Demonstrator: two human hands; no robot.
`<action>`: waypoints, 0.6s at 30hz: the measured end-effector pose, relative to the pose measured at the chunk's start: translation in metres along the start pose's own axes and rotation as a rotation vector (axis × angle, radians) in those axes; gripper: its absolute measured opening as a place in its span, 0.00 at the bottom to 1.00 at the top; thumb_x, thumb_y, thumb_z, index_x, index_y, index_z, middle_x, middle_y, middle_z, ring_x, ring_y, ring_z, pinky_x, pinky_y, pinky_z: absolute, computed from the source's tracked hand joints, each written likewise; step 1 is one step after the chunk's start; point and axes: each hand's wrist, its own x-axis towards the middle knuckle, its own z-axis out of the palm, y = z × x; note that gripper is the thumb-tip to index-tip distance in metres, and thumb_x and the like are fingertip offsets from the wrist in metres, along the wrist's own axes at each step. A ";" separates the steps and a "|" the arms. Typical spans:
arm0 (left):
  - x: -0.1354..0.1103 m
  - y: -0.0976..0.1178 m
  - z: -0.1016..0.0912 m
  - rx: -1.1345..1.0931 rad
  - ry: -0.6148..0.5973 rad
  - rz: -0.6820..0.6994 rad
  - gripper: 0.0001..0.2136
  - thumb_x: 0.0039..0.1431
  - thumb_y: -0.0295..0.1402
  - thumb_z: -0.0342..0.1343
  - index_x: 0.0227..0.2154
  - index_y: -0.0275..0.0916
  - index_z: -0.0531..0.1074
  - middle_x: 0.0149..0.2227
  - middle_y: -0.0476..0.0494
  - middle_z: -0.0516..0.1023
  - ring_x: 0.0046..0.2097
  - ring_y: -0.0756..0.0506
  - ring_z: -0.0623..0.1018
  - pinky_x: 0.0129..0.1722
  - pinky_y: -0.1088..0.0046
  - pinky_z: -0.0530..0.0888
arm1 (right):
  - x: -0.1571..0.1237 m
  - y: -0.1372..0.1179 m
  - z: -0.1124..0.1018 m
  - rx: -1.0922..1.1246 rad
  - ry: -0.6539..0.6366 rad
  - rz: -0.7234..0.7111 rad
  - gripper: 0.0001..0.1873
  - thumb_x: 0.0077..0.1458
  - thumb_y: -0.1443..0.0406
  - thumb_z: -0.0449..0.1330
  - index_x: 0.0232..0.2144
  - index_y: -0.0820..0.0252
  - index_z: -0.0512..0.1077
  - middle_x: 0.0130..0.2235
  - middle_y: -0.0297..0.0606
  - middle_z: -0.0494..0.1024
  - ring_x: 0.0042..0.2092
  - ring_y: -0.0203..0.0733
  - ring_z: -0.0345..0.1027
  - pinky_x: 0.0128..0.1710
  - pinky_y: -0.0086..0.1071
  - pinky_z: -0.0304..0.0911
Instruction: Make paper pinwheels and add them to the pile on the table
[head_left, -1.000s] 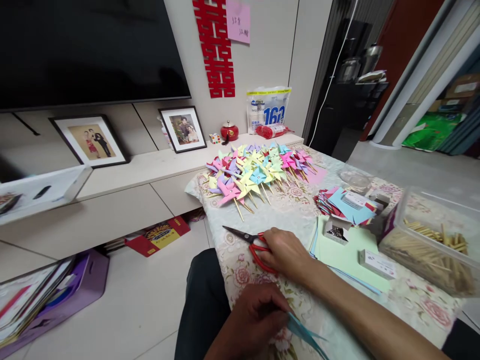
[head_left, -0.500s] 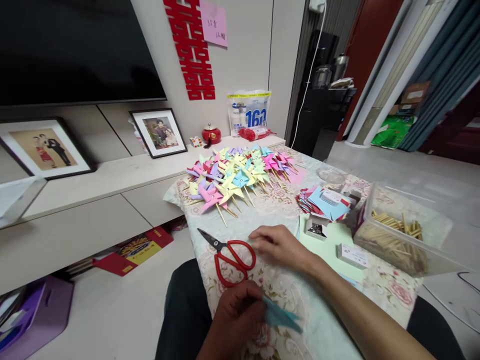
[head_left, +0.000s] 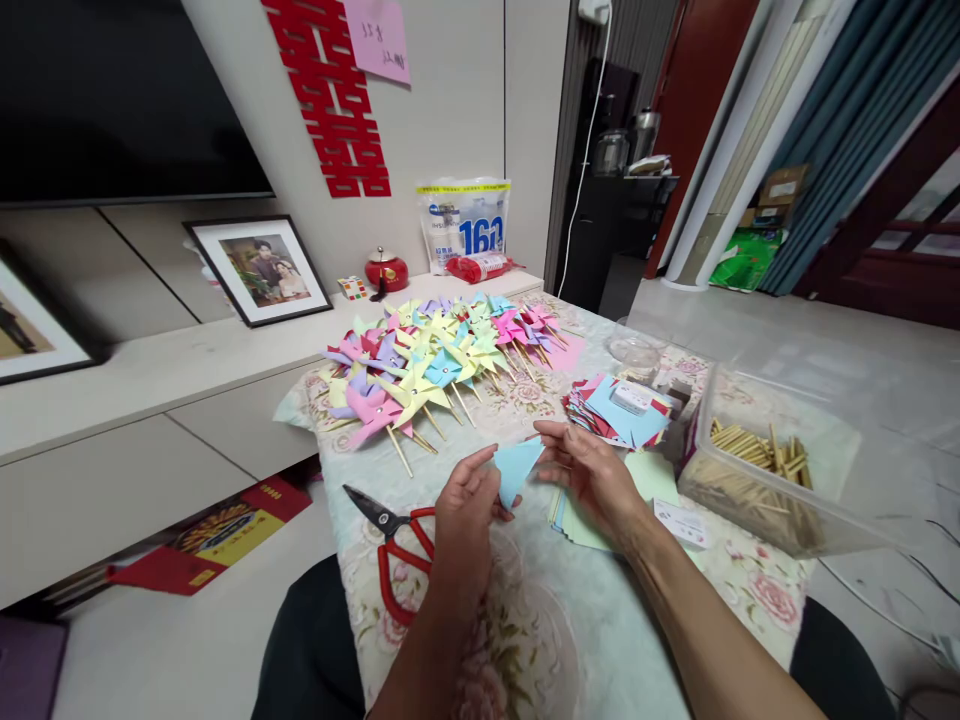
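Note:
My left hand (head_left: 469, 500) is closed on a folded piece of light blue paper (head_left: 517, 468), which it holds up over the table. My right hand (head_left: 592, 478) is at the paper's right corner, its fingers apart and curved; whether they touch the corner I cannot tell. Scissors with red handles (head_left: 394, 585) lie on the tablecloth left of my left forearm, blades spread a little and pointing away. Beneath and beyond my right hand are pale green paper sheets (head_left: 581, 533) and a small white box (head_left: 681, 524).
Finished paper pinwheels (head_left: 416, 385) on sticks are heaped at the table's far side. A stack of coloured paper (head_left: 619, 410) lies right of centre. At the right edge stands a clear plastic box (head_left: 750, 520) of short sticks. A cabinet (head_left: 247, 420) holds framed photos behind.
My left hand has raised the blue paper from near the table's front. My right hand has moved from beside the scissors' handles to the paper. The view has turned slightly right.

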 end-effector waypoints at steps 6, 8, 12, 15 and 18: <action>-0.009 -0.001 -0.005 -0.127 -0.067 -0.133 0.26 0.49 0.38 0.68 0.50 0.36 0.71 0.29 0.52 0.75 0.25 0.50 0.77 0.24 0.76 0.70 | -0.004 0.002 -0.002 -0.083 -0.076 0.074 0.25 0.47 0.60 0.73 0.48 0.57 0.78 0.41 0.38 0.81 0.40 0.40 0.74 0.41 0.33 0.67; -0.010 0.000 -0.004 -0.133 -0.067 -0.141 0.26 0.48 0.37 0.69 0.50 0.35 0.71 0.27 0.52 0.75 0.25 0.49 0.77 0.23 0.76 0.70 | -0.004 0.005 -0.002 -0.093 -0.103 0.079 0.26 0.45 0.60 0.74 0.49 0.57 0.78 0.38 0.37 0.81 0.37 0.39 0.73 0.41 0.34 0.67; -0.012 0.002 -0.003 -0.146 -0.085 -0.172 0.25 0.49 0.37 0.69 0.50 0.35 0.72 0.27 0.49 0.76 0.24 0.48 0.77 0.21 0.76 0.70 | -0.002 0.009 -0.002 -0.100 -0.133 0.100 0.27 0.44 0.60 0.75 0.48 0.57 0.78 0.35 0.36 0.81 0.34 0.38 0.73 0.39 0.35 0.67; -0.014 0.003 -0.002 -0.160 -0.107 -0.196 0.22 0.52 0.39 0.66 0.48 0.35 0.73 0.29 0.47 0.78 0.25 0.48 0.78 0.21 0.76 0.71 | -0.001 0.010 -0.002 -0.104 -0.123 0.098 0.25 0.45 0.60 0.74 0.46 0.57 0.78 0.32 0.35 0.80 0.32 0.37 0.72 0.36 0.32 0.66; -0.015 0.002 -0.001 -0.145 -0.136 -0.168 0.21 0.57 0.45 0.61 0.47 0.34 0.74 0.32 0.44 0.78 0.26 0.47 0.78 0.21 0.74 0.72 | -0.001 0.010 -0.002 -0.110 -0.108 0.097 0.23 0.45 0.59 0.74 0.44 0.58 0.78 0.31 0.33 0.79 0.31 0.36 0.71 0.35 0.31 0.66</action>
